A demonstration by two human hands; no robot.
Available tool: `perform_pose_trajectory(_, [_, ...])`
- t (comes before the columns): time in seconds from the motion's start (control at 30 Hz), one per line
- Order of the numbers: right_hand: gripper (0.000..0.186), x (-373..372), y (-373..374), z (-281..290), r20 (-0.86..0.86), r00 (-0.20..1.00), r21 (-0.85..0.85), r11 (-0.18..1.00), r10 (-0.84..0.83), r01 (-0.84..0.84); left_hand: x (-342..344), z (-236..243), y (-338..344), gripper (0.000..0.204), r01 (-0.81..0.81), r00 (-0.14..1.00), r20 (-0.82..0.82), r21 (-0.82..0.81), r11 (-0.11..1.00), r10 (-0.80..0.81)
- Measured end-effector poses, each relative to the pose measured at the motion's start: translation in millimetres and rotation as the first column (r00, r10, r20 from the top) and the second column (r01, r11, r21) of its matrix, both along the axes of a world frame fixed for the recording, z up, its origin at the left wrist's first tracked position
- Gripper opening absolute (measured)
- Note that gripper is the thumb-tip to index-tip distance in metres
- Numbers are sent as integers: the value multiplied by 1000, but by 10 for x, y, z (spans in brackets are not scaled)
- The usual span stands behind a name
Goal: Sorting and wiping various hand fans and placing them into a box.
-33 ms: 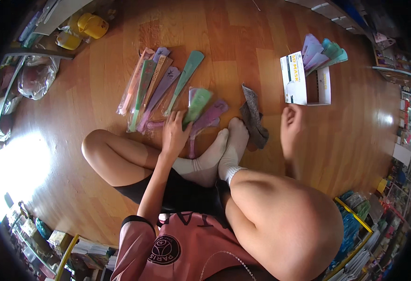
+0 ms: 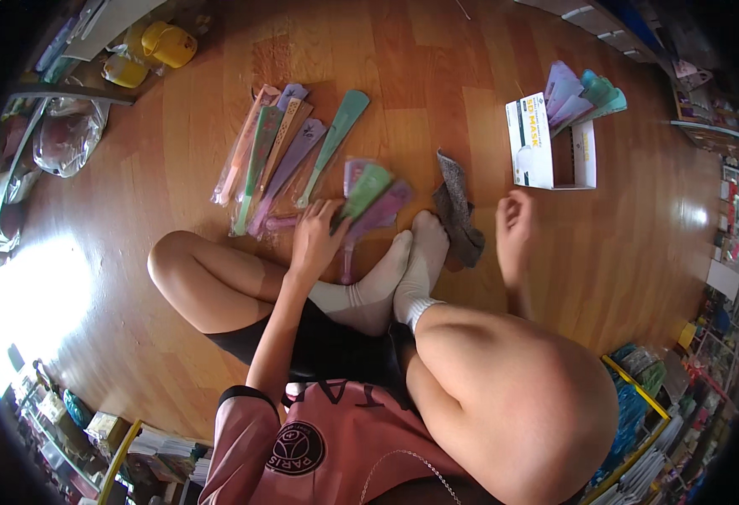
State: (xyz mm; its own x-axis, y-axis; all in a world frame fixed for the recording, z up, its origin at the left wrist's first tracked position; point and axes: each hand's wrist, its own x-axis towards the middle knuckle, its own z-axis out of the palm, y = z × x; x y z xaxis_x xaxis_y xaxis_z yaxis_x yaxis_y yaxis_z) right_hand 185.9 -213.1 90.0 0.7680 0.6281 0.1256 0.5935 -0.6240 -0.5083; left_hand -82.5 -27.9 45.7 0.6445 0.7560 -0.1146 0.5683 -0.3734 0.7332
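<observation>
My left hand (image 2: 314, 244) is closed around the lower end of a green folding fan (image 2: 368, 190), blurred by motion. Purple and pink folded fans (image 2: 392, 202) lie beside and partly under it, near my socked feet. Beyond that hand, several folded fans in clear sleeves lie in a row, among them a teal one (image 2: 339, 139), a purple one (image 2: 295, 160) and a green one (image 2: 256, 160). My right hand (image 2: 515, 225) hovers with curled fingers, nothing visible in them, just below a white cardboard box (image 2: 531, 151). Purple and teal fans (image 2: 592, 91) stick out of the box's far end.
A dark grey cloth (image 2: 457, 210) lies between my feet (image 2: 424, 252) and my right hand. Yellow containers (image 2: 169, 45) and a clear plastic bag (image 2: 70, 139) are at the far left. Packed shelves (image 2: 727, 244) line the right side, and wooden flooring (image 2: 437, 76) spreads around me.
The green fan in my left hand has shifted slightly to the right. My right hand has moved a little to the left, its curled fingers a bit looser.
</observation>
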Motion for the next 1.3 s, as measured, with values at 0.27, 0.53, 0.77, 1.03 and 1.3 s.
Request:
perform_pose_trajectory(0.27, [48,-466,-73,-475,-302,949,-39,994,87,-103,169,-40,400,39,-139,952,-209,356,924,223])
perform_pose_trajectory(0.53, [41,-372,-2,-525,-117,971,-93,971,209,-220,233,62,10,62,147,967,-231,169,975,-106])
perform_pose_trajectory(0.77, [31,-319,-37,-551,-165,977,-89,985,134,-150,177,46,304,49,-1,996,-85,-77,997,-5])
perform_pose_trajectory(1.03, [29,-351,-56,-464,-214,974,-34,995,81,-90,40,112,464,46,274,949,-160,6,962,-270])
perform_pose_trajectory(1.3, [25,-319,38,-378,-140,987,26,997,82,-79,-227,25,971,51,-257,889,-189,548,796,417])
